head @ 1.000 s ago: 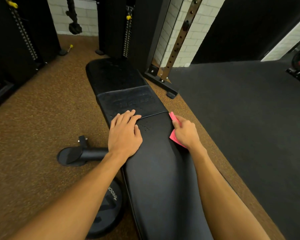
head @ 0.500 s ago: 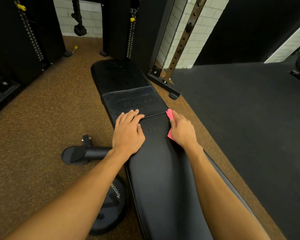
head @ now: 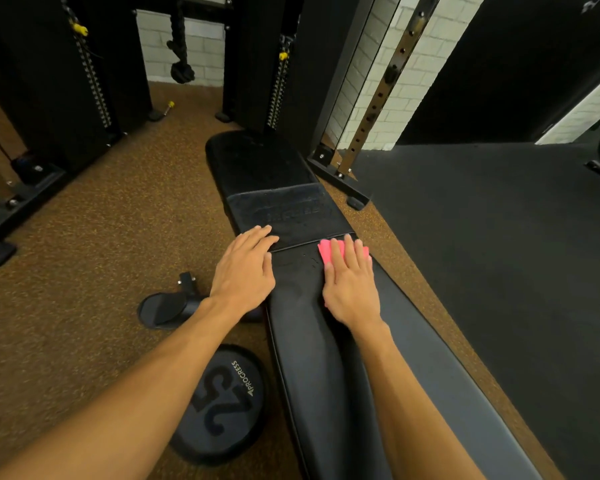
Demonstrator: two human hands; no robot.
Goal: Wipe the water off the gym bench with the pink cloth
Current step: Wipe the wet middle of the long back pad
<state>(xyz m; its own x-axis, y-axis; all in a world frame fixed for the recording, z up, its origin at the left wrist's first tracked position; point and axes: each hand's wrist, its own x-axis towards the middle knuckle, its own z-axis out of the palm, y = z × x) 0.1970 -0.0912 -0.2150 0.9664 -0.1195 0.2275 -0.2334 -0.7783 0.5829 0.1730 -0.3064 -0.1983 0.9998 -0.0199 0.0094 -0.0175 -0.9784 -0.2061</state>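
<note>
A long black padded gym bench (head: 312, 368) runs from the bottom of the view toward the back. A few small water drops (head: 310, 261) glisten on it between my hands. The pink cloth (head: 329, 251) lies flat on the bench near the seam between two pads. My right hand (head: 352, 289) presses on the cloth with fingers spread, and only the cloth's far end shows past the fingers. My left hand (head: 246, 271) rests flat on the bench's left edge, holding nothing.
A black weight plate (head: 219, 403) marked 25 lies on the brown floor left of the bench, with a bench foot (head: 167, 310) behind it. Cable machine columns (head: 84, 81) stand at the back left, a rack upright (head: 378, 98) at the back, dark matting (head: 499, 254) on the right.
My right hand has moved from the bench's right edge onto the pad and laid the pink cloth flat under its fingers. My left hand stays on the left edge.
</note>
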